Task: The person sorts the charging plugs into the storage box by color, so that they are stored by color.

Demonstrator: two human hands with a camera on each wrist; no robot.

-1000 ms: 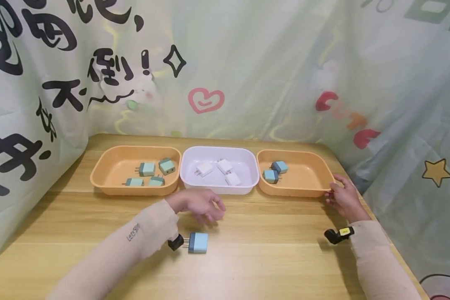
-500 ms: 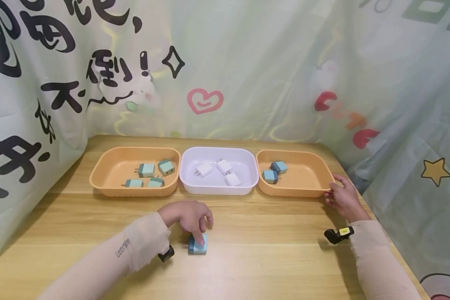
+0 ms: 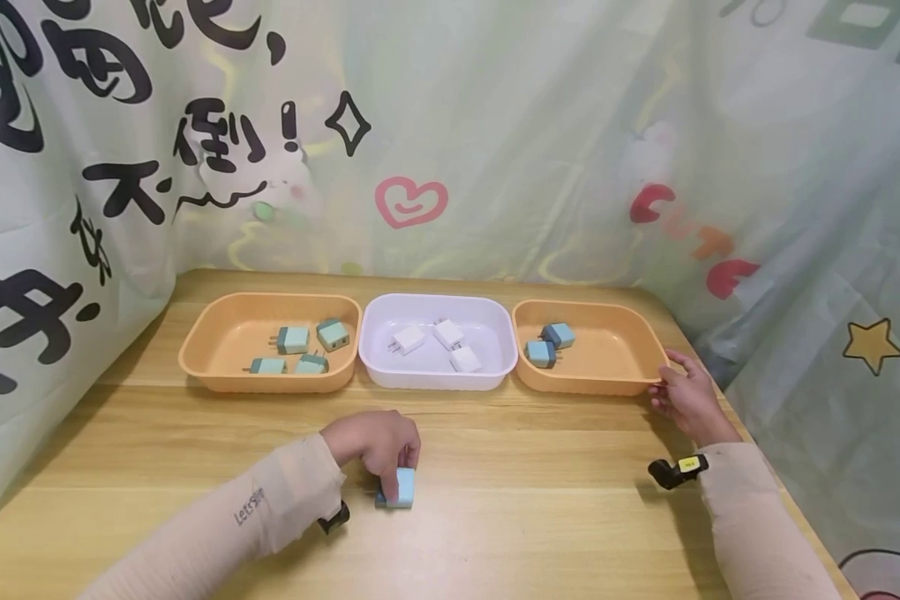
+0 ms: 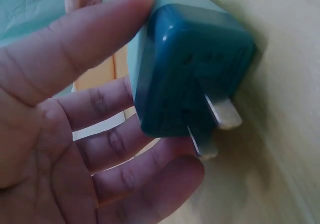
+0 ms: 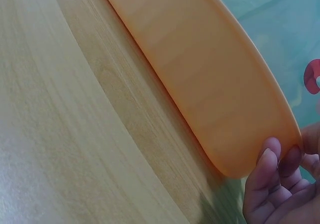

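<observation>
A blue two-prong charger plug (image 3: 402,492) lies on the wooden table toward the front. My left hand (image 3: 375,446) pinches it from above, the thumb against one side and fingers around the far side. The left wrist view shows the charger's dark end (image 4: 195,73) and its two metal prongs pointing back toward the palm. At the right, my right hand (image 3: 692,400) holds the front corner of the right orange tray (image 3: 600,387). In the right wrist view, fingertips (image 5: 270,151) lie against the tray's outer wall (image 5: 210,78). Two blue charger plugs (image 3: 559,335) lie in this tray.
A white tray (image 3: 438,381) with several white plugs stands in the middle of the row. Beside it, the left orange tray (image 3: 270,383) holds several pale green plugs. A printed curtain (image 3: 510,150) hangs behind the table (image 3: 540,500).
My left hand has come down and toward me from before the white tray and now grips the blue charger. The right hand keeps its place at the tray corner.
</observation>
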